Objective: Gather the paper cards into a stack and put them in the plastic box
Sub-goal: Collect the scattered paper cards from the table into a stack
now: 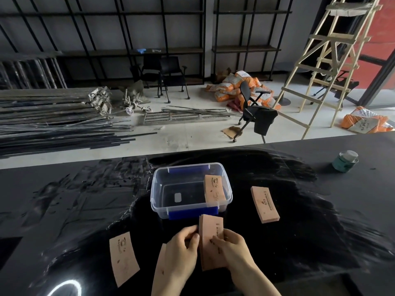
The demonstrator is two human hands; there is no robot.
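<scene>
A clear plastic box point(158, 189) with blue clips stands open on the black table, and one tan paper card point(214, 190) leans inside its right end. Just in front of the box, my left hand point(181, 251) and my right hand point(233, 248) both grip a small stack of tan cards point(210, 233) held upright. A thicker pile of cards point(265, 204) lies on the table to the right of the box. A single card point(123, 257) lies at the near left. Another card point(161, 256) shows partly under my left wrist.
A teal jar with a white lid point(345, 161) stands at the far right of the table. Beyond the table's far edge is a floor with metal rods, office chairs, orange sacks and a wooden ladder point(333, 60).
</scene>
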